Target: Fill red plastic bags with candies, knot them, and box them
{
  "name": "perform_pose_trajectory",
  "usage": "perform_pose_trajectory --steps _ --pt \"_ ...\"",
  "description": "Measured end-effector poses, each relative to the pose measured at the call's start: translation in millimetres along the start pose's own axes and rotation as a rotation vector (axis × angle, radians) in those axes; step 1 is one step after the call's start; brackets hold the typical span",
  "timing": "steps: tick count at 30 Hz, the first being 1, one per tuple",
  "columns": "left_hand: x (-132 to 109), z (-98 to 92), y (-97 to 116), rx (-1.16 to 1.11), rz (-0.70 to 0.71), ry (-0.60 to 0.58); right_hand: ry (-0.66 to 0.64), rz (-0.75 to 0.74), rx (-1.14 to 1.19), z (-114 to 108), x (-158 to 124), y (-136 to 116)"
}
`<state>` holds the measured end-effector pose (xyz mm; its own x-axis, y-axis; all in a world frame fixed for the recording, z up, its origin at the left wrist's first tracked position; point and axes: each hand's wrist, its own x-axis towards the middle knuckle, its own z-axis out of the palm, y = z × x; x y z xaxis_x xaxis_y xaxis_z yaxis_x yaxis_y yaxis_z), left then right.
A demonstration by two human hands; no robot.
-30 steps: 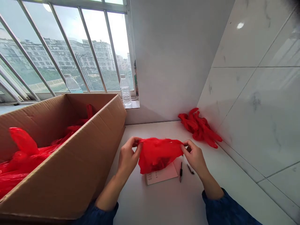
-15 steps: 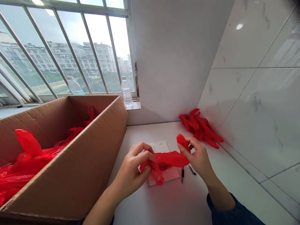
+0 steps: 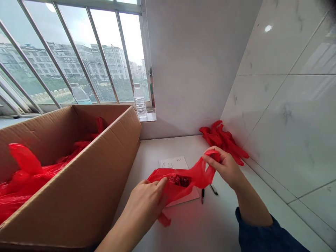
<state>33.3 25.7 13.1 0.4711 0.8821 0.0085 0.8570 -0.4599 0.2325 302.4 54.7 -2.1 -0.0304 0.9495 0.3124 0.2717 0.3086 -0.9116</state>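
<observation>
A thin red plastic bag [image 3: 195, 175] is stretched between my two hands above the table. My left hand [image 3: 151, 194] grips its near left side, fingers partly hidden by the film. My right hand [image 3: 223, 166] pinches a handle loop at the bag's upper right. Dark printing shows in the middle of the bag, and a loose end hangs below my left hand. Underneath lies a white paper sheet or notebook [image 3: 172, 163] with small dark marks, partly covered by the bag. A black pen [image 3: 203, 196] and another dark pen-like item [image 3: 214, 189] lie to its right.
On the left stands a tall cardboard box [image 3: 86, 178] holding crumpled red bags [image 3: 28, 183]. A heap of red bags [image 3: 223, 140] lies in the back right corner against the tiled wall. A clear bottle [image 3: 140, 101] stands on the sill by the barred window.
The bag was bunched into a narrow strip and is now spread wider, its printing showing. My left hand has turned palm down and moved slightly lower; my right hand moved slightly right.
</observation>
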Motion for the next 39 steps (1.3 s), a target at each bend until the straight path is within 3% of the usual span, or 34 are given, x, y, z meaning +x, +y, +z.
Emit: perform_pose_trajectory --steps 3,6,9,11,13,18,20,24,31,39 --pt "-3.2 7.0 3.3 0.068 0.054 -0.079 -0.257 0.082 -0.142 -17.7 -7.5 -10.4" --pt "0.8 18.7 9.9 0.158 0.069 -0.133 -0.302 0.097 -0.21 -31.7 -13.7 -17.9" --pt "13.0 36.0 15.5 0.232 0.051 -0.032 -0.295 0.044 -0.154 -37.2 -17.2 -21.4" --pt "21.4 46.8 17.0 0.218 0.1 0.091 -0.31 -0.015 -0.085 -38.0 -17.6 -21.1" --pt "26.7 53.8 16.3 0.177 0.172 0.131 -0.331 -0.059 -0.04 -38.3 -16.7 -19.0" --pt "27.9 55.3 8.1 0.138 0.301 -0.11 -0.387 -0.034 -0.171 -39.2 -13.9 -14.4" --pt "30.0 55.0 4.0 0.212 0.239 -0.149 -0.419 -0.006 -0.252 -38.5 -13.8 -15.5" --pt "40.4 58.9 -7.9 0.327 -0.068 -0.169 -0.503 -0.027 -0.358 -35.8 -16.9 -23.9" --pt "41.7 64.9 -35.2 0.346 -0.072 -0.103 -0.529 -0.037 -0.383 -33.0 -28.5 -36.9" --pt "45.8 63.2 -23.4 0.161 0.079 0.096 -0.474 -0.055 -0.413 -36.1 -35.1 -41.4"
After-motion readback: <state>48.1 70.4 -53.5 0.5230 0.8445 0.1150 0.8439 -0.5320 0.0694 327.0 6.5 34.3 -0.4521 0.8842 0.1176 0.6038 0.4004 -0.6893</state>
